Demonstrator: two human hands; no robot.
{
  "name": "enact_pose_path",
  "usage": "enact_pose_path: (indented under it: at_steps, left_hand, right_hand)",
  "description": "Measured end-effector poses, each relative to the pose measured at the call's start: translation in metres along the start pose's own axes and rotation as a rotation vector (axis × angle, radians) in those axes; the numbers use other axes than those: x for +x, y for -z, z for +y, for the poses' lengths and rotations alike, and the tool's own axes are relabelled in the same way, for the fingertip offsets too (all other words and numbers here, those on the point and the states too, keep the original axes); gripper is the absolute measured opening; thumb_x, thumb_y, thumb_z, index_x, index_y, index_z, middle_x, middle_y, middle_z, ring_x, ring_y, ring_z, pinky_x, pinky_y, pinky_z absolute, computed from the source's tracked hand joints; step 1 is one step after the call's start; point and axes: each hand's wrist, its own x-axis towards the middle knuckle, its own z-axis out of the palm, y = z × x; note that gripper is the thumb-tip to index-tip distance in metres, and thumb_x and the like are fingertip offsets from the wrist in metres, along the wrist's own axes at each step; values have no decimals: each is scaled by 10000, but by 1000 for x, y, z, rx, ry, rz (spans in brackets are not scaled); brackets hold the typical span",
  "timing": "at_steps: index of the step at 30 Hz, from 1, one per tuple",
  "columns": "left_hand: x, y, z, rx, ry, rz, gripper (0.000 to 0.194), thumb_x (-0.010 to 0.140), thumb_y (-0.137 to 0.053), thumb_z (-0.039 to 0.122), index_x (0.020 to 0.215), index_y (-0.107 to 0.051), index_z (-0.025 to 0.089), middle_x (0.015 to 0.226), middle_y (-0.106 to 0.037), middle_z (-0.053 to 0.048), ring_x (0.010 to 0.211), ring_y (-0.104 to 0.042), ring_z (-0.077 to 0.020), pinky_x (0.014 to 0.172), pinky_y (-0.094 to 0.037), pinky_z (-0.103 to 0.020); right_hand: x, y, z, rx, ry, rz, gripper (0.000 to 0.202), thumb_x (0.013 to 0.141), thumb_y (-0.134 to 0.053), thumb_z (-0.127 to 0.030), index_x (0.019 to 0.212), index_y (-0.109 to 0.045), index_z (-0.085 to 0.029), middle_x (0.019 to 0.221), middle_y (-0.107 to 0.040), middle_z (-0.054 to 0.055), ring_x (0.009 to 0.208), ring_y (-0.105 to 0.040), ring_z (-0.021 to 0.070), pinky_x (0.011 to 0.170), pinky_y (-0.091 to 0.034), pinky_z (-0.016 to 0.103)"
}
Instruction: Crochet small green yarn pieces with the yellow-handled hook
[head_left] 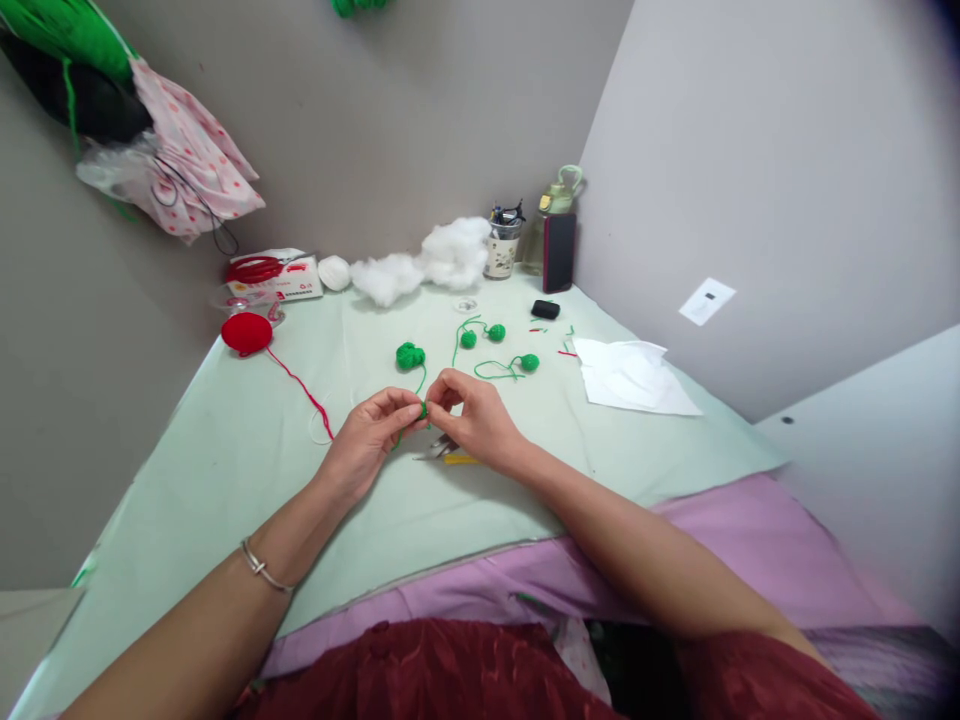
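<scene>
Pinched in the fingers of my left hand (pixel 379 432) is a small green crochet piece (pixel 423 410), mostly hidden by the fingertips. My right hand (pixel 471 415) meets it from the other side, thumb and fingertips pressed together at the piece; whether they grip yarn or a fine tool is too small to tell. A green strand runs from the hands up to a small ball of green yarn (pixel 410 356). Beneath my right hand lie a yellow-handled tool (pixel 460 460) and a metal tool, partly covered. Beyond the hands rest several small green crocheted balls (pixel 496 333) with yarn tails.
Red yarn (pixel 247 334) lies at left, its strand trailing toward my left hand. White stuffing (pixel 454 255), a pen cup (pixel 503 246), a bottle (pixel 559 205) and a phone (pixel 559 253) line the wall. Red scissors (pixel 255 270) lie on a box; white paper (pixel 634 375) is at right.
</scene>
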Motion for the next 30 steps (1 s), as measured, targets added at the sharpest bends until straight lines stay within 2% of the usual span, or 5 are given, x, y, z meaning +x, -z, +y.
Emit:
enact_pose_path:
  at_steps: [12,17,20,26,30]
  left_hand:
    - [4,3,5,-57,27,96,240,674,-885,132,855,-729,152,783,-735,7,707,-718,-126,758,-601,-242]
    - [4,11,8,-60,35,126,222,693,-859,116,865,-722,148,747,-722,9,681,-715,-115,694,-599,-205]
    - [6,17,10,-67,15,163,202,719,-835,121,877,-712,154,736,-703,21,648,-694,-99,664,-593,-191]
    - [7,18,11,-66,11,171,207,717,-839,125,880,-713,151,729,-689,22,638,-679,-96,635,-591,-182]
    - [6,16,10,-69,23,159,183,725,-829,121,876,-727,141,741,-693,15,655,-691,-97,672,-608,-188]
  right_hand:
    - [6,12,0,-129,-44,110,152,806,-535,-150,730,-449,-249,711,-566,-36,658,-494,138,634,-389,279]
    - [8,31,3,-198,-68,-117,138,926,-579,-254,792,-561,-228,731,-610,-32,665,-533,135,659,-412,274]
    - [5,45,3,-269,-64,-335,181,848,-775,-343,807,-645,-224,740,-635,-33,667,-557,142,638,-402,266]
    - [-2,49,2,-406,-23,-454,219,797,-700,1,839,-714,-213,899,-633,31,897,-577,195,761,-402,293]
    - [-2,45,3,-396,-6,-466,223,781,-697,15,771,-719,-207,821,-600,27,883,-553,206,765,-387,305]
